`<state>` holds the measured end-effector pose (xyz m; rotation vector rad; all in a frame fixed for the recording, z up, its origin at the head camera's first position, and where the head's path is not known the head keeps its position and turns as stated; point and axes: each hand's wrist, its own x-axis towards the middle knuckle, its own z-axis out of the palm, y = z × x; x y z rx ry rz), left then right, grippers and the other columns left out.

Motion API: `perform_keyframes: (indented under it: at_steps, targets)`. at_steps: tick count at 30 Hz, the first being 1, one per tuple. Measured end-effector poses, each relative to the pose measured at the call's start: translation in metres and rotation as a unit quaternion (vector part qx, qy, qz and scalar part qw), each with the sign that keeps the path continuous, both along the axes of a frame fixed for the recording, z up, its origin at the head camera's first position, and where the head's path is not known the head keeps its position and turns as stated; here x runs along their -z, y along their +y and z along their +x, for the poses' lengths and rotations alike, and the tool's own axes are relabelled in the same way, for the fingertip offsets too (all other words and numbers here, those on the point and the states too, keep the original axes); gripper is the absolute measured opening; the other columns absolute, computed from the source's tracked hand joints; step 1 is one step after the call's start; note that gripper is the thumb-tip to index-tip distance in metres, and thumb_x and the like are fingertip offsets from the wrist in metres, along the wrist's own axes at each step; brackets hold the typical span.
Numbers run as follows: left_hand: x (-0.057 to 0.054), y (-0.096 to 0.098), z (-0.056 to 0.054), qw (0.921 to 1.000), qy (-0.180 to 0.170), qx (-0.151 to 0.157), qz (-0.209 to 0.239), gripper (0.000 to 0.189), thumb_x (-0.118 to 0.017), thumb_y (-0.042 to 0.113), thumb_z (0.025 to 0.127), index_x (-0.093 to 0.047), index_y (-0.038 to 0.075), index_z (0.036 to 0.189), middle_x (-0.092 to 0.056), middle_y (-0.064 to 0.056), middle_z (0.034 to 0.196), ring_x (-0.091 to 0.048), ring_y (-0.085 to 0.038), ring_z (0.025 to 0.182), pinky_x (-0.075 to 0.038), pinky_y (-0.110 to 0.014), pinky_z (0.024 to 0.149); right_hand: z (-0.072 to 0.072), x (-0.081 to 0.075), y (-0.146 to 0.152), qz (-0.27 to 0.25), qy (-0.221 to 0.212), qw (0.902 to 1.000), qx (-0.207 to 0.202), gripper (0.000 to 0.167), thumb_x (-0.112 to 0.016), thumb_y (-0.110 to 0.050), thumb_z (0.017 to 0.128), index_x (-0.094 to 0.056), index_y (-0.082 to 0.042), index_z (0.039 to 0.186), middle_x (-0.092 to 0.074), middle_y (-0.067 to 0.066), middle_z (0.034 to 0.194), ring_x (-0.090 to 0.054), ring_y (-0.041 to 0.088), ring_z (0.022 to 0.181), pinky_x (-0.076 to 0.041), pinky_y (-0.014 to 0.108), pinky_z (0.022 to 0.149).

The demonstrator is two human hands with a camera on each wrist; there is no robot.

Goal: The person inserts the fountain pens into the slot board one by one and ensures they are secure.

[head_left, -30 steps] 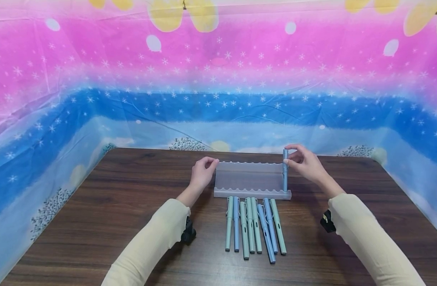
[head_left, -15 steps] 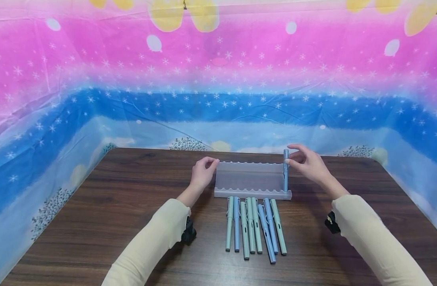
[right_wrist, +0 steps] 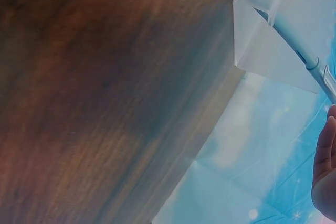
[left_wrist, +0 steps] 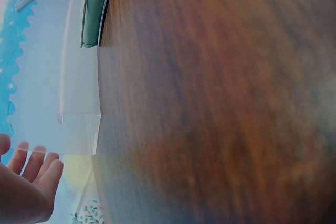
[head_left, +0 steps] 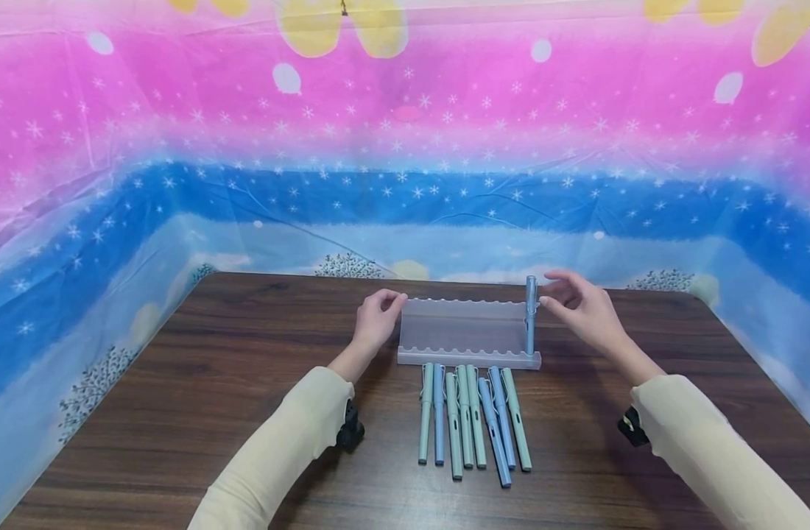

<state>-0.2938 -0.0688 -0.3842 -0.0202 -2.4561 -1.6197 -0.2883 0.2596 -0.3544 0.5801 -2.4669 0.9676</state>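
Observation:
A frosted clear pen rack (head_left: 461, 329) with scalloped edges leans back on the table. My left hand (head_left: 376, 322) pinches its upper left corner between thumb and finger. At the rack's right end a blue pen (head_left: 530, 316) rests steeply in a slot, cap end up; the right wrist view shows the lower end of this pen (right_wrist: 294, 43) inside the front lip. My right hand (head_left: 589, 315) is just to the right of the cap, thumb and fingers spread apart and holding nothing. Several green pens (head_left: 453, 434) and blue pens (head_left: 495, 442) lie in front of the rack.
The dark wood table (head_left: 259, 331) stretches to both sides of the rack. Behind it hangs a pink and blue patterned cloth (head_left: 405, 199), which also runs along both sides. Black wrist cameras sit at the sleeve cuffs (head_left: 332, 397).
My right thumb and fingers have let go of the blue pen and drawn back to the right. The pen stays in the rack. My left hand keeps its place at the corner.

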Motion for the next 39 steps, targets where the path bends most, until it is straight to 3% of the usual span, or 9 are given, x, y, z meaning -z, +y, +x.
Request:
perform_keyframes:
  at_steps: [20,31,39]
  targets:
    - [0.001,-0.001,-0.002,1.0,-0.003,0.001,-0.002,0.026,-0.053,0.028,0.089,-0.062,0.006,0.099,-0.061,-0.009,0.088,-0.055,-0.019,0.077,-0.045,-0.032,0.068,0.029,0.017,-0.007,-0.002,-0.031,0.9993,-0.021,0.035,-0.063,-0.023,0.082,-0.054,-0.011,0.114,-0.06,-0.004,0.084,-0.054,0.011,0.067,-0.044,0.025,0.057]
    - [0.0,-0.001,0.0,1.0,-0.001,0.0,-0.007,0.026,-0.053,0.027,0.089,-0.062,0.005,0.099,-0.061,-0.006,0.089,-0.055,-0.019,0.079,-0.045,-0.033,0.07,0.045,0.027,-0.021,0.01,-0.084,0.9942,-0.066,0.032,-0.063,-0.026,0.082,-0.056,-0.013,0.11,-0.058,-0.007,0.078,-0.053,0.01,0.059,-0.043,0.027,0.05]
    - [0.0,-0.001,0.0,1.0,-0.003,-0.001,-0.003,0.025,-0.053,0.028,0.089,-0.062,0.006,0.099,-0.061,-0.005,0.09,-0.054,-0.019,0.08,-0.045,-0.032,0.07,0.05,0.035,-0.029,0.042,-0.121,0.9886,-0.08,0.026,-0.063,-0.016,0.082,-0.058,-0.007,0.106,-0.06,-0.007,0.073,-0.052,0.009,0.059,-0.042,0.026,0.05]
